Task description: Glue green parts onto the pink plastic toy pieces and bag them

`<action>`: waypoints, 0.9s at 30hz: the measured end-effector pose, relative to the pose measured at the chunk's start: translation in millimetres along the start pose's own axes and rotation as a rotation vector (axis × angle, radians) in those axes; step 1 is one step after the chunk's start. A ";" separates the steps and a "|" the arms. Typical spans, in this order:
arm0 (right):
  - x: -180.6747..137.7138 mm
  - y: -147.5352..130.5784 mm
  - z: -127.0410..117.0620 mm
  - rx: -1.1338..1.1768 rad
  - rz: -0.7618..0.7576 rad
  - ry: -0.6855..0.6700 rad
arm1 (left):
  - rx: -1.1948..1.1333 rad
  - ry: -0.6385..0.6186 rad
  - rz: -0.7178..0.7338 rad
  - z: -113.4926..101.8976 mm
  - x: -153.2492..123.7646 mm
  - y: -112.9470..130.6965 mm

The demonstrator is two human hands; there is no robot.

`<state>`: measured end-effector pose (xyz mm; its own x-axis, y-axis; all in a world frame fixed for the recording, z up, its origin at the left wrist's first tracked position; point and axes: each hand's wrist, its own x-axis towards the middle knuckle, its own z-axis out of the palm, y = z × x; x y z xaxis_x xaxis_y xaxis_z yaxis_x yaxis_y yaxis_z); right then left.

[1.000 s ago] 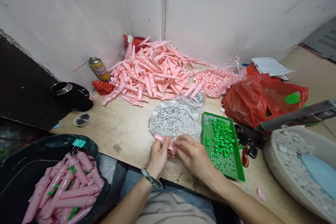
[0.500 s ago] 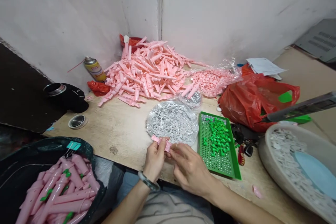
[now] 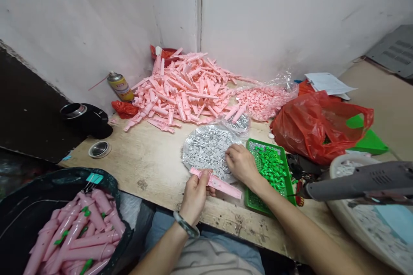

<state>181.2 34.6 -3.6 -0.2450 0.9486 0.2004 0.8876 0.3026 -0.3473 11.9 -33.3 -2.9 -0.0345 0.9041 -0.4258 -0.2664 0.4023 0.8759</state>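
My left hand [image 3: 195, 193] is closed on a long pink plastic half-shell [image 3: 226, 188], its hollow inside turned up, above the front of the table. My right hand [image 3: 241, 162] is at the right edge of a round plate of small grey plastic parts and metal pins [image 3: 206, 148]. Its fingers are bent together at the pile; whatever lies between the fingertips is hidden. Close by that wrist, a green perforated tray [image 3: 253, 200] holds small green plastic parts [image 3: 271, 165], and my right forearm crosses over its near end.
Pink half-shells [image 3: 183, 90] are heaped against the wall, beside a clear bag of small pink pieces [image 3: 261, 101]. A dark tub [image 3: 121, 223] holds assembled pink tubes. To the right are a red bag [image 3: 300, 124], a grey power screwdriver [image 3: 355, 182] and a bowl of whitish parts [image 3: 342, 161].
My right hand has left the pink half-shell and moved up and right to the grey parts. My left hand still holds the shell, now fully visible. The screwdriver appears lower and further left.
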 end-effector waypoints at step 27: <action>-49.6 -43.0 -15.0 0.388 -0.146 0.088 | 0.076 0.126 0.177 -12.7 3.9 0.7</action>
<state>160.9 -26.8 15.1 -0.3078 0.8869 0.3444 0.6291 0.4613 -0.6256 -0.6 -31.4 -6.8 -0.1955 0.9384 -0.2849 -0.1723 0.2532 0.9520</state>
